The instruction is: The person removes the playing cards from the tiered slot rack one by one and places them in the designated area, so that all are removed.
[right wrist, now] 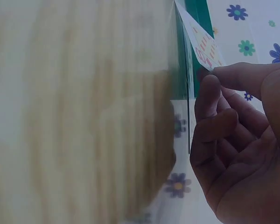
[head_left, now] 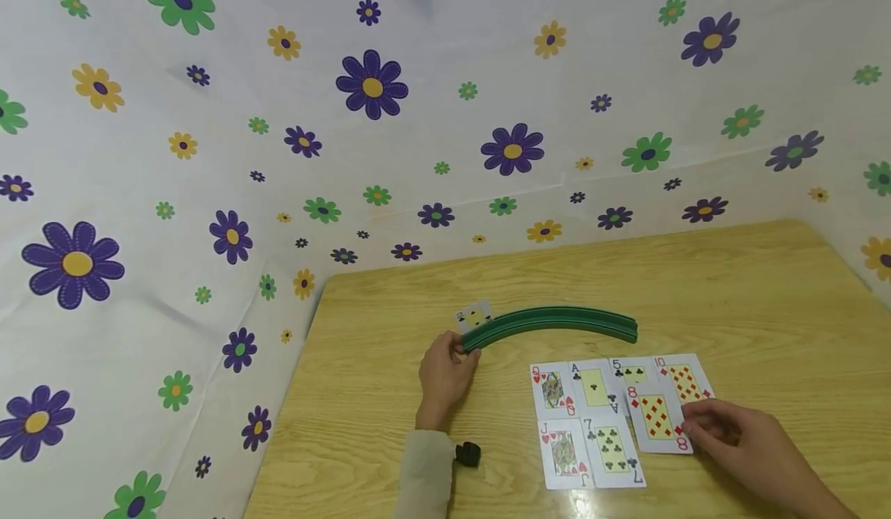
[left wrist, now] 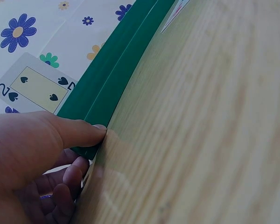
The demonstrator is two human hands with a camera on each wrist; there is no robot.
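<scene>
My right hand (head_left: 741, 442) pinches the eight of diamonds (head_left: 657, 418) by its right edge, over the second row of cards; in the right wrist view the card (right wrist: 205, 44) is tilted between thumb and finger. Beneath and around it lie the queen of hearts (head_left: 552, 391), ace of clubs (head_left: 593, 387), five of clubs (head_left: 632, 371), ten of diamonds (head_left: 684, 378), jack of hearts (head_left: 562, 453) and seven of clubs (head_left: 612, 451). My left hand (head_left: 445, 372) grips the left end of a curved green card holder (head_left: 557, 316). The two of spades (left wrist: 37, 84) stands in that holder.
A small black object (head_left: 469, 454) sits beside the left sleeve (head_left: 426, 469). Flower-printed cloth (head_left: 431, 117) hangs behind and left of the wooden table (head_left: 362, 395).
</scene>
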